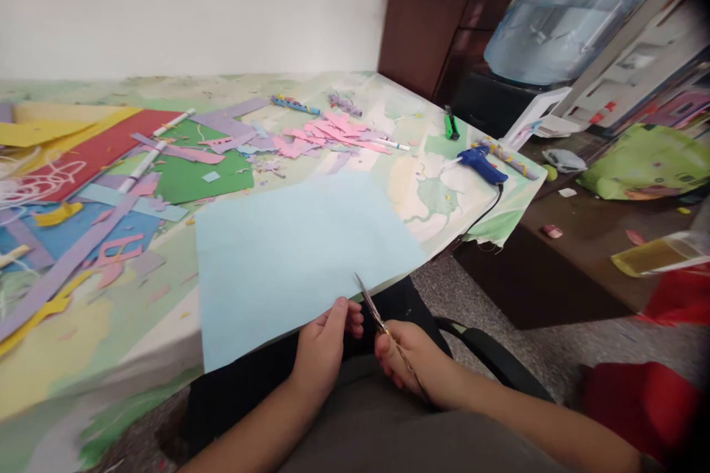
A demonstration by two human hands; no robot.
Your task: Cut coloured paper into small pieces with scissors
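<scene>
A large light blue paper sheet (293, 251) lies on the table and overhangs its near edge. My left hand (325, 347) pinches the sheet's lower edge, fingers closed on it. My right hand (407, 358) is closed around a pair of scissors (373, 304). Their thin blades point up and away, and the tips sit at the sheet's near edge, just right of my left thumb.
Coloured paper sheets and pink scraps (333, 134) litter the table (133, 344). A blue glue gun (481, 164) with a black cord lies near the right edge, beside a green cutter (451, 123). White markers (145, 162) rest at left. A dark cabinet (427, 29) stands behind.
</scene>
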